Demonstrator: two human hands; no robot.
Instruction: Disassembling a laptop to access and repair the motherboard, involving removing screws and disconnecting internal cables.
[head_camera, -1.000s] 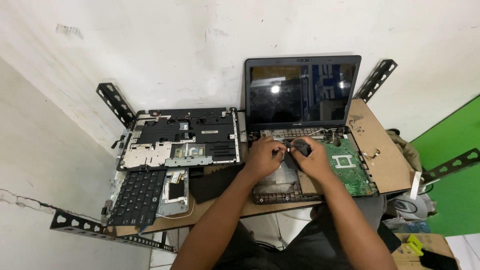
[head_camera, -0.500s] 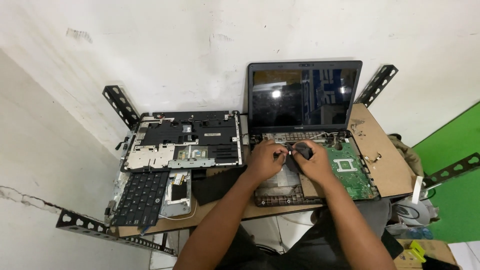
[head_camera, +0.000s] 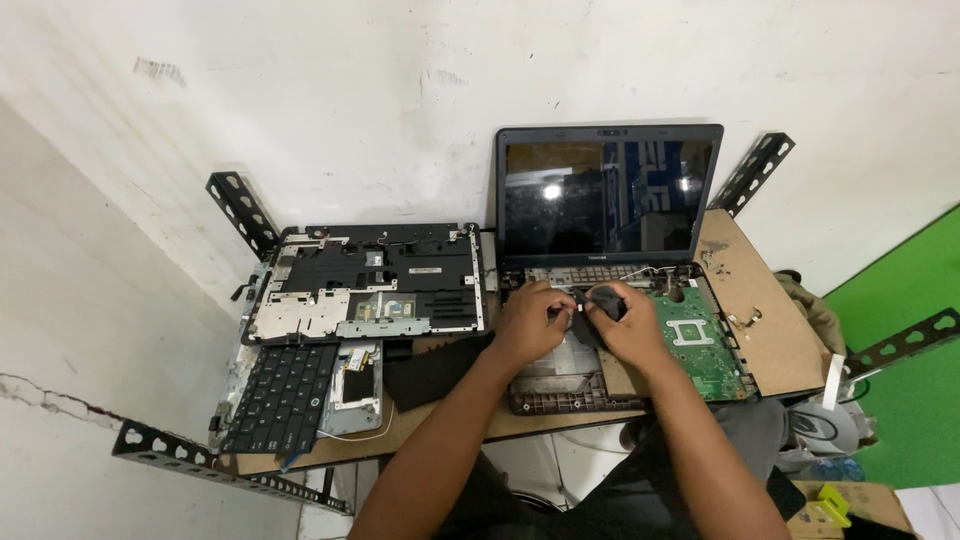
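1. A stained white wall (head_camera: 300, 100) is seen behind a small brown board desk (head_camera: 760, 320) carried on black perforated metal brackets (head_camera: 240, 210).
2. An opened dark laptop base (head_camera: 600, 370) with an upright screen (head_camera: 607, 195) and a bared green circuit board (head_camera: 700, 345) lies on the desk.
3. A small black rounded part (head_camera: 606, 300) is pinched in the closed fingers of the right hand (head_camera: 625, 325), just above the base's rear edge.
4. The left hand (head_camera: 530, 322) is curled beside it; what it grips cannot be told.
5. The part is judged light, rigid and somewhat fragile, best held by its edges.
6. A removed black palmrest cover (head_camera: 370, 280) and a loose black keyboard (head_camera: 280, 395) lie to the left.
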